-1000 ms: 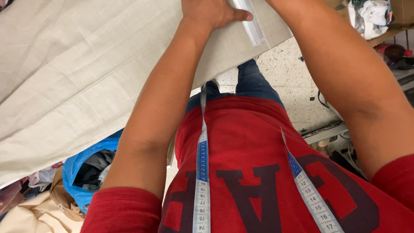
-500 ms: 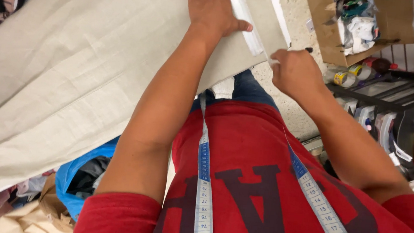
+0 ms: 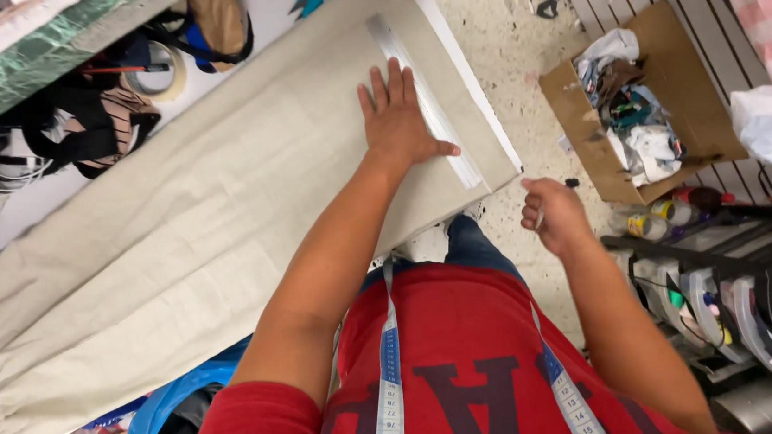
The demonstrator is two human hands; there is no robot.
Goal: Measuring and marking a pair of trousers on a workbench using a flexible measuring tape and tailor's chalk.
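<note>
Beige woven cloth (image 3: 189,237) carries one flat metal ruler (image 3: 423,109). Left hand (image 3: 401,121) presses both, fingers spread. At four o'clock, right hand (image 3: 552,215) pinches a small dark marker (image 3: 571,183).

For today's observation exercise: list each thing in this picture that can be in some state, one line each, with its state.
Beige cloth: spread flat on the table.
Metal ruler: lying on the cloth near its edge.
Left hand: open, pressed flat beside the ruler.
Right hand: closed around a small dark marker, off the cloth.
Tape measure: draped round the neck, hanging loose.
Cardboard box: open, filled with scraps.
</note>
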